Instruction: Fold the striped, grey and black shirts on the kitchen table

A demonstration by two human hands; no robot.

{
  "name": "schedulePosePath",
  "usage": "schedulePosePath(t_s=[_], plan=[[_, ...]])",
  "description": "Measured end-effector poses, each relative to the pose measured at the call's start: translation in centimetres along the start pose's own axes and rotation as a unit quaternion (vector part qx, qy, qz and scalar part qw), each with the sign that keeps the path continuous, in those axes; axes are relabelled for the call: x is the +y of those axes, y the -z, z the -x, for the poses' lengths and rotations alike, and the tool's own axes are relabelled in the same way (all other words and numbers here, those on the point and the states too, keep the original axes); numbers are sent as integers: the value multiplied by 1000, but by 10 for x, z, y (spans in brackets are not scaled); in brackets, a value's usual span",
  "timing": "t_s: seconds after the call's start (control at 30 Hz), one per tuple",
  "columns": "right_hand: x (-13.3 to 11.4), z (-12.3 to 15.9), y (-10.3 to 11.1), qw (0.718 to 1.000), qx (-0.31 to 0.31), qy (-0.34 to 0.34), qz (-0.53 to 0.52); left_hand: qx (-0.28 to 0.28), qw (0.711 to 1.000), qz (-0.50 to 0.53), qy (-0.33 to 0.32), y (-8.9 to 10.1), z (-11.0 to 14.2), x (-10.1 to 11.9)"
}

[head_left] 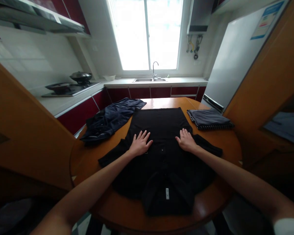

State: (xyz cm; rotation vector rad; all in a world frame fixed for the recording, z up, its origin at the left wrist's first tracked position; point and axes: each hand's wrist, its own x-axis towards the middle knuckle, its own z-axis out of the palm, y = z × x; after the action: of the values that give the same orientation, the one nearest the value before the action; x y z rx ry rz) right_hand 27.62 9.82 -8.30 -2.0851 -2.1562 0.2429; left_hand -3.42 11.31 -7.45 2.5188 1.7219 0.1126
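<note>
A black collared shirt (161, 127) lies spread face up on the round wooden table (103, 215), its collar and white label toward me and its hem toward the window. My left hand (140, 143) rests flat on the left side of the shirt's front, fingers spread. On the right side, my right hand (185, 140) also lies flat on the cloth, its fingers stretched out and fairly close together. Both sleeves reach outward across the tabletop. Neither hand grips the fabric.
A crumpled dark blue garment (112, 119) lies at the table's left. Folded grey cloth (209, 118) with a striped edge sits at the right. Beyond are a counter with a sink (143, 80), a stove with pans (80, 77), and a fridge (235, 55).
</note>
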Motion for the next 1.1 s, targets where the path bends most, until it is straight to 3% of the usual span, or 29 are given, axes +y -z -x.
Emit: schedulePosePath(t_s=[0.2, 0.3, 0.4, 0.5, 0.57, 0.63, 0.73, 0.8, 0.87, 1.0, 1.03, 1.1], plan=[[-89, -22, -19, 992, -20, 114, -51, -71, 997, 4, 32, 6, -24, 18], [-103, -45, -22, 992, -10, 116, -48, -59, 998, 17, 20, 7, -49, 25], [-72, -73, -16, 996, 4, 88, -30, -17, 998, 11, 61, 9, -70, 4], [-26, -99, -4, 1000, 21, -8, -9, 23, 983, -1, 181, 13, -85, -27], [-12, -115, 0, 996, 40, -74, -2, 34, 976, -5, 213, 12, -99, -31], [-21, -131, -1, 995, 50, -83, 0, 34, 983, -6, 182, 8, -118, -17], [-57, -152, -9, 999, 25, 33, -2, 16, 996, 2, 87, -3, -153, 14], [-68, -167, -14, 995, 2, 100, -5, 5, 999, 7, 48, -6, -173, 15], [-54, -182, -12, 995, -6, 103, -6, 5, 999, 5, 54, -3, -186, -8], [11, -212, 7, 1000, 21, -18, -7, 14, 988, -14, 154, 14, -200, -81], [21, -220, 11, 999, 31, -43, -6, 15, 985, -18, 171, 17, -204, -89], [21, -234, 13, 996, 52, -67, -4, 27, 986, -27, 164, 16, -214, -84]])
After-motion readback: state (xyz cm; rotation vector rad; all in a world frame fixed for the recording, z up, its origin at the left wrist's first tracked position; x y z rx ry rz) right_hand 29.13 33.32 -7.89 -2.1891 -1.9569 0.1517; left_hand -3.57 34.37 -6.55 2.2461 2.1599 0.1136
